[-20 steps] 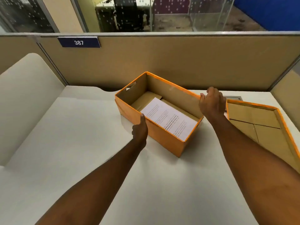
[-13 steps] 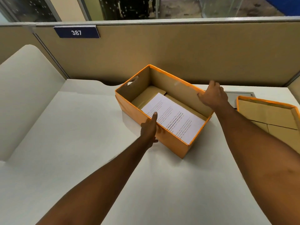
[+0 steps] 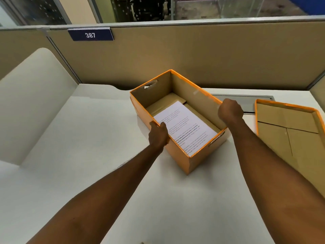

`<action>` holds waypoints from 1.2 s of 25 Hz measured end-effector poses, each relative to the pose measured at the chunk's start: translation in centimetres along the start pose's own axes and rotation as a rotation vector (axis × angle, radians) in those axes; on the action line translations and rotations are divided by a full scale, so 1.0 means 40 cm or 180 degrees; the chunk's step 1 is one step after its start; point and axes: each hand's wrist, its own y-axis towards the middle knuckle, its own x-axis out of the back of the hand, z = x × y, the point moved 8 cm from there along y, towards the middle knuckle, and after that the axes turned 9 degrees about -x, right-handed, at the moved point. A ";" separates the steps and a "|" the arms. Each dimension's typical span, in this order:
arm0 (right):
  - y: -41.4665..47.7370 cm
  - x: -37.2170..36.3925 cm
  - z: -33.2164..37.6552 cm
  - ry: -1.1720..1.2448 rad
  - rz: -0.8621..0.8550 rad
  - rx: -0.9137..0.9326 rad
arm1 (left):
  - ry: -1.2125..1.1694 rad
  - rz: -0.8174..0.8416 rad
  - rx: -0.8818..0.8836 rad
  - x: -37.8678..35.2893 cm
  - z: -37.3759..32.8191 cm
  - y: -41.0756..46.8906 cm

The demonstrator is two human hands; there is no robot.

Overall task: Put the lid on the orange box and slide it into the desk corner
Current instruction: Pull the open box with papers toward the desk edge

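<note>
The open orange box (image 3: 181, 155) sits at an angle on the white desk, with a printed sheet of paper (image 3: 184, 127) lying inside. My left hand (image 3: 158, 135) grips its near long wall, fingers over the rim. My right hand (image 3: 230, 111) is closed on the rim of the far long wall. The box's lid (image 3: 288, 127) lies upside down on the desk to the right, cardboard inside facing up, apart from both hands.
Beige partition walls (image 3: 193, 55) close off the desk at the back and right, forming a corner at the far right. A grey cable hatch (image 3: 246, 103) is set into the desk behind the box. A white side panel (image 3: 31, 103) rises at the left.
My left hand slid along the near wall and took hold of its rim. My right hand closed on the far rim. The box has turned slightly.
</note>
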 end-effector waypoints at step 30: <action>-0.872 -0.072 -0.227 0.0540 -0.0019 -0.0303 | -0.0189 0.0218 -0.0632 0.431 0.210 -0.306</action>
